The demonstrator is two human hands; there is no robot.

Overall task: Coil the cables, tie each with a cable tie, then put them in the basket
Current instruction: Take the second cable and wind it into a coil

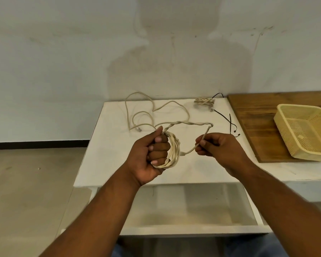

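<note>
Half-wound coil of cream, twisted cord-like cable (173, 151) held up above the white table top (109, 164). Left hand (152, 154) fisted round several loops, thumb raised against the top of the bundle. Right hand (217, 145) near it, thumb and fingertips pinching a single strand coming off the coil. From that pinch, up to a sharp kink, back leftward as a doubled, twisted stretch towards the left thumb, then on into loose curves across the far part of the table, ending in a small plug (139, 129). Judged light, limp and soft-skinned, with enough stored twist to kink and double on itself, as at the bend above the right hand. Not likely to slip much in the grip or to break, but likely to spring open if released before tying. Best held as now: whole fist round all the loops on one side of the coil, free strand fed through a light pinch to let the twist run out. Best tied across the gathered loops just beside the fist. Further back, a small wound bundle of similar cream cable (204, 101), seemingly bound already. Beside it, thin black ties (230, 125) lying on the table, apart from both hands. To the right, on a brown wooden board (258, 117), a pale yellow plastic mesh basket (300, 107), well apart from the coil.
</note>
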